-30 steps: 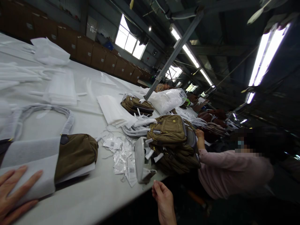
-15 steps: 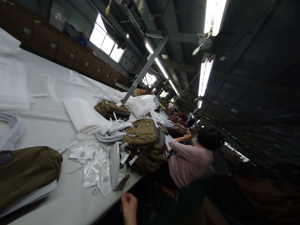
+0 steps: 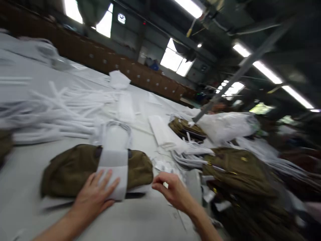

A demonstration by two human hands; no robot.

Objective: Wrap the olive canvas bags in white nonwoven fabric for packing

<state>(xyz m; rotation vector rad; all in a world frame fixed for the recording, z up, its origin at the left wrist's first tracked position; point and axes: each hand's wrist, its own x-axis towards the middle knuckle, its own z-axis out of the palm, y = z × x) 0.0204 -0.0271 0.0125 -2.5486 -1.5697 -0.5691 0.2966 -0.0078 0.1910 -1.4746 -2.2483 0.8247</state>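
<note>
Left grip (image 3: 94,194) on white-banded olive bag (image 3: 72,167)

Looked across a long white worktable (image 3: 140,217) toward a dim grey panelled wall (image 3: 129,36); saw a row of brown cardboard cartons (image 3: 107,60) lined up beyond the far edge, small pale labels on their fronts; met bright daylight at a left-hand window (image 3: 105,25) partly covered by dark cloth (image 3: 91,13), at a middle window (image 3: 172,59) and at a hazier far window (image 3: 232,88); made out a round wall clock (image 3: 121,18) between the first two, too blurred to read; noticed a slanting grey metal post (image 3: 240,72), a hanging pull cord (image 3: 190,31) with a yellowish end, and fluorescent tubes (image 3: 267,71) glowing in a receding row under the dark ceiling.
</note>
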